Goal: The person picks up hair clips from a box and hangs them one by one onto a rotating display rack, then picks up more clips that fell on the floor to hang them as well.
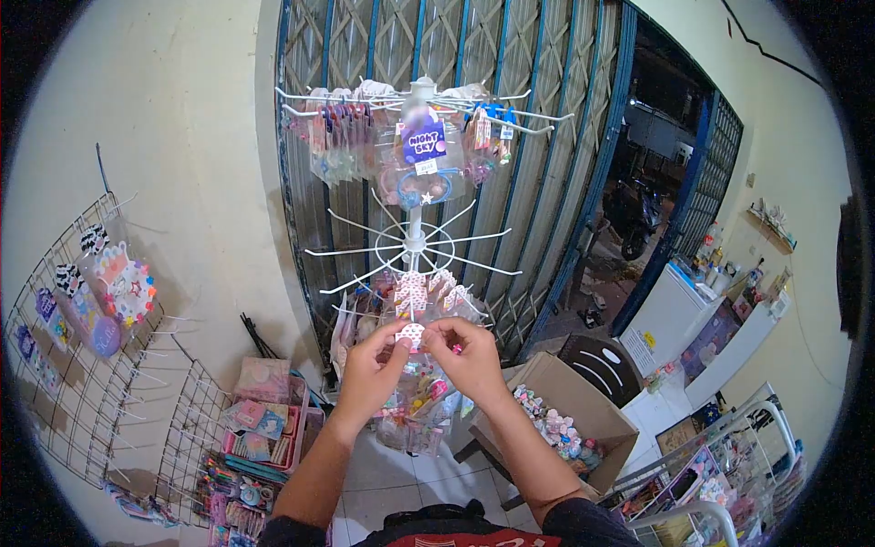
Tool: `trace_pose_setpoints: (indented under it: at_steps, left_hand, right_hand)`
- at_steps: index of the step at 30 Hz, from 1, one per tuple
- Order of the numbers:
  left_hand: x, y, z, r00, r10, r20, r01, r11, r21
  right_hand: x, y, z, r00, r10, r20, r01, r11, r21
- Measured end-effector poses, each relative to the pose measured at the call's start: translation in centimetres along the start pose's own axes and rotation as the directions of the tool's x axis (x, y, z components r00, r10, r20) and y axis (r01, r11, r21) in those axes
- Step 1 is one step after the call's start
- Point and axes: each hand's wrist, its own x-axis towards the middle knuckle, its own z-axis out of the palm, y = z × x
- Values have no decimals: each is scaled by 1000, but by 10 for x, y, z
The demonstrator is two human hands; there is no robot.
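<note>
Both hands are raised in front of a white spinner display rack (415,242), near its lower hooks. Between my left hand (369,365) and my right hand (468,358) is a small white header card (411,335) with a pink-red pattern, pinched at its sides by fingers and thumbs. Whatever hangs below this card is partly hidden among other packets. Just behind it, similar patterned cards (411,294) hang in a row on a hook. Clear packets of small colourful goods (415,428) hang beneath my hands.
Bagged accessories with a purple NIGHT SKY card (424,144) hang on the rack's top tier. At right, a cardboard box (592,401) of small packets stands on a stool. Wire grid panels (87,428) line the left wall. A folding metal gate (529,182) stands behind.
</note>
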Motion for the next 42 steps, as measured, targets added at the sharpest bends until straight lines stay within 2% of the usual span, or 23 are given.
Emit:
trace_pose_setpoints:
  at_steps: [4,10,12,16,19,21,23,25,27,29,32,34,39,41,42]
  left_hand:
    - [0,1,-2,999,-34,33,34,999,5]
    - [15,-16,-2,999,-32,-1,32,999,-7]
    - [27,-30,-2,998,30,-51,-28,999,32]
    - [39,-47,1,992,82,-91,-79,996,28]
    - [42,-51,4,991,68,-115,-61,996,65]
    - [41,-51,6,991,8,-137,-1,999,51]
    - [36,-45,6,993,16,-118,-8,998,68]
    - [31,-43,7,995,20,-99,-11,996,85]
    - [24,-47,7,991,-67,-113,59,995,-76]
    - [15,-57,6,989,-93,-113,85,994,-73]
    - [-1,-67,4,987,-124,-104,119,992,-46]
    - [-12,-70,8,972,-195,-134,191,981,-45]
    - [-32,-75,28,965,-260,-46,259,966,-16]
    - [-36,-64,45,913,-405,51,408,911,-62]
    - [-39,-65,53,905,-419,72,423,904,-58]
  right_hand:
    - [-1,5,4,1000,-4,-30,4,1000,-6]
    - [7,11,11,997,7,-82,-11,999,-50]
    - [13,16,14,995,13,-96,-21,996,-87]
    - [22,15,17,977,-134,-167,98,973,-209]
    - [25,12,17,964,-192,-182,142,956,-256]
    - [25,17,18,960,-200,-198,145,955,-260]
    - [23,25,18,938,-277,-207,206,929,-308]
    - [18,24,15,948,-240,-208,177,943,-282]
    - [10,25,11,958,-199,-205,145,956,-254]
    - [2,30,7,966,-85,-246,28,974,-224]
    - [-13,42,-5,969,-79,-235,26,975,-221]
    - [-25,50,-13,967,-54,-248,1,978,-207]
    - [-57,69,-37,962,39,-269,-90,979,-181]
    - [-70,73,-48,957,98,-274,-147,975,-165]
    - [-76,73,-55,950,117,-290,-170,971,-167]
